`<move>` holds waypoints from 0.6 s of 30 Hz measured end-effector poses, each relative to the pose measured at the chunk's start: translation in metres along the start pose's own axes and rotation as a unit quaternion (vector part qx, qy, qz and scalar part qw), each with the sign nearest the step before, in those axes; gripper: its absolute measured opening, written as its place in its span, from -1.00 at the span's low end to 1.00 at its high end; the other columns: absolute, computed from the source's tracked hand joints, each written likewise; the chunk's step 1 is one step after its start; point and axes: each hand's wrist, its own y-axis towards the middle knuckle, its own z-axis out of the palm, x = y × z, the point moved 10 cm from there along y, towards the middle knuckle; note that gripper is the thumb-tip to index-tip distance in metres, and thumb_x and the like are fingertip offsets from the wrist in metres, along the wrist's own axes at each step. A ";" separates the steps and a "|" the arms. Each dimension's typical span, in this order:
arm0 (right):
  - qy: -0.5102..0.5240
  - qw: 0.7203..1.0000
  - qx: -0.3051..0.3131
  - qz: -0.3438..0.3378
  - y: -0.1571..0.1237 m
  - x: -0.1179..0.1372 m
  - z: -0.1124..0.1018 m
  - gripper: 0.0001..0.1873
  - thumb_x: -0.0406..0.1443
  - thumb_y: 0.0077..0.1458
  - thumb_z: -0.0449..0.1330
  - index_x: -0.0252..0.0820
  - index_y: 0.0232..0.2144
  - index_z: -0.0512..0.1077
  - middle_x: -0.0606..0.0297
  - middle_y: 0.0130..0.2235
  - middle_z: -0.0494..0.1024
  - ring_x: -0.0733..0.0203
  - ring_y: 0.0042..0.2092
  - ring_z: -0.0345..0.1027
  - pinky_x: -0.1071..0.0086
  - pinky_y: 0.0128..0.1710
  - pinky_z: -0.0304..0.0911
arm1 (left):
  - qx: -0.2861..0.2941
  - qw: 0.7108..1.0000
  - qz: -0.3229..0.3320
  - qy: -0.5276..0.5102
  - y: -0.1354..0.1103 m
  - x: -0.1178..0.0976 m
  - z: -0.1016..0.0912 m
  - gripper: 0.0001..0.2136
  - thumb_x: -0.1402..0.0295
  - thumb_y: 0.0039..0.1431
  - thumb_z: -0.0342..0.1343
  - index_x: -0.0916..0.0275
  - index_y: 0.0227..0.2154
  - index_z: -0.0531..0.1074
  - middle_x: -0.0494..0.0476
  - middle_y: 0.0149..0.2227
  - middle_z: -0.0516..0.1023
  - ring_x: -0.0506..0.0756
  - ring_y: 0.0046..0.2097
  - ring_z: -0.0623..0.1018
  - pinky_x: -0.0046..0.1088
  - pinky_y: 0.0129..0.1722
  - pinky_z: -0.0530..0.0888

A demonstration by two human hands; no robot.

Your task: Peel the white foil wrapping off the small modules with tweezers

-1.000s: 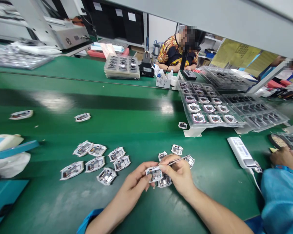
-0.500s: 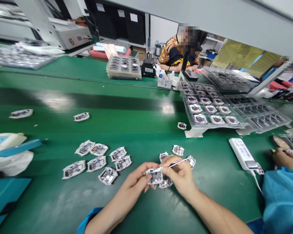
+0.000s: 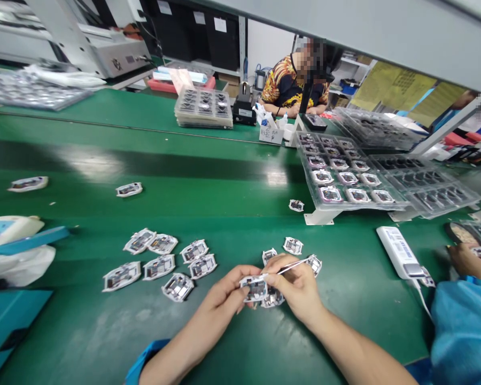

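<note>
My left hand [image 3: 224, 295] pinches a small white-framed electronic module [image 3: 255, 289] by its left side, between thumb and fingers. The module is tilted toward me, its circuit parts facing up. My right hand [image 3: 300, 289] is closed around a pair of metal tweezers [image 3: 292, 266], which point up and to the right, away from the module. The right thumb and fingertips are at the module's upper right edge. Partly hidden under the hands lies another module [image 3: 272, 298]. Near the tweezers' far end rests one more module [image 3: 315, 265], and another module [image 3: 293, 245] lies behind.
Several similar modules [image 3: 159, 267] lie to the left on the green table [image 3: 104, 331]. A raised clear tray [image 3: 324, 205] of modules stands at the back right. A white box-shaped device [image 3: 396, 251] with a cable lies right, near a co-worker's hand [image 3: 467, 262].
The loose modules on the green strip farther back have shifted slightly left. Both hands keep nearly the same pose, still on the module and the tweezers.
</note>
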 end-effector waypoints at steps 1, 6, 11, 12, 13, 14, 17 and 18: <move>-0.001 1.000 -0.001 0.001 0.000 0.000 0.000 -0.87 -0.21 -0.03 0.40 -0.10 -0.47 0.55 0.30 -0.43 0.59 0.19 -0.34 0.49 0.35 -0.31 0.39 | 0.002 1.000 0.001 0.003 0.000 0.000 0.000 -0.78 0.25 0.11 0.08 0.18 -0.22 0.48 0.03 -0.38 0.48 0.08 -0.37 0.38 -0.43 -0.35 0.33; 0.006 1.000 -0.007 0.012 0.000 -0.003 -0.002 -0.85 -0.20 -0.04 0.41 -0.11 -0.47 0.54 0.31 -0.43 0.59 0.19 -0.33 0.48 0.34 -0.28 0.38 | 0.007 1.000 0.011 0.013 0.001 -0.002 0.000 -0.81 0.26 0.12 0.08 0.18 -0.25 0.47 0.01 -0.39 0.47 0.07 -0.38 0.38 -0.44 -0.34 0.33; 0.035 0.999 -0.006 0.041 -0.002 -0.011 -0.002 -0.88 -0.25 -0.04 0.41 -0.12 -0.47 0.53 0.32 -0.42 0.60 0.23 -0.35 0.47 0.40 -0.33 0.36 | 0.006 1.000 0.018 0.011 0.001 -0.001 -0.001 -0.79 0.26 0.16 0.04 0.19 -0.18 0.42 0.01 -0.34 0.45 0.06 -0.37 0.39 -0.46 -0.36 0.33; 0.037 0.998 -0.007 0.043 -0.002 -0.011 -0.002 -0.88 -0.26 -0.04 0.41 -0.13 -0.47 0.53 0.32 -0.42 0.60 0.23 -0.35 0.47 0.41 -0.33 0.36 | 0.009 1.000 0.020 0.011 0.001 0.000 0.000 -0.79 0.26 0.17 0.03 0.20 -0.18 0.41 0.01 -0.34 0.44 0.05 -0.38 0.39 -0.46 -0.36 0.33; 0.038 0.998 -0.009 0.045 -0.002 -0.012 -0.002 -0.89 -0.27 -0.04 0.41 -0.13 -0.47 0.54 0.32 -0.42 0.60 0.24 -0.35 0.47 0.41 -0.33 0.36 | 0.013 1.000 0.021 0.012 0.001 0.000 0.000 -0.80 0.26 0.18 0.02 0.20 -0.18 0.39 0.00 -0.35 0.43 0.05 -0.38 0.39 -0.46 -0.36 0.34; 0.039 0.998 -0.011 0.047 -0.002 -0.012 -0.002 -0.89 -0.27 -0.05 0.41 -0.13 -0.47 0.54 0.32 -0.42 0.60 0.24 -0.35 0.46 0.42 -0.32 0.36 | 0.017 1.000 0.022 0.014 0.001 0.001 0.001 -0.81 0.27 0.18 0.01 0.20 -0.19 0.38 -0.01 -0.36 0.42 0.04 -0.38 0.39 -0.46 -0.35 0.34; 0.042 0.997 -0.017 0.062 -0.003 -0.015 -0.003 -0.87 -0.25 -0.06 0.41 -0.13 -0.47 0.53 0.32 -0.43 0.60 0.25 -0.40 0.44 0.41 -0.37 0.36 | 0.023 0.999 0.022 0.025 0.002 0.002 0.002 -0.82 0.28 0.20 -0.01 0.20 -0.19 0.36 -0.01 -0.36 0.41 0.04 -0.38 0.38 -0.46 -0.35 0.34; 0.043 0.997 -0.019 0.067 -0.003 -0.015 -0.003 -0.85 -0.24 -0.06 0.41 -0.13 -0.48 0.52 0.32 -0.44 0.60 0.25 -0.42 0.43 0.41 -0.39 0.36 | 0.026 0.999 0.025 0.030 0.002 0.001 0.002 -0.83 0.28 0.21 -0.02 0.20 -0.19 0.36 -0.01 -0.36 0.40 0.04 -0.38 0.38 -0.46 -0.35 0.34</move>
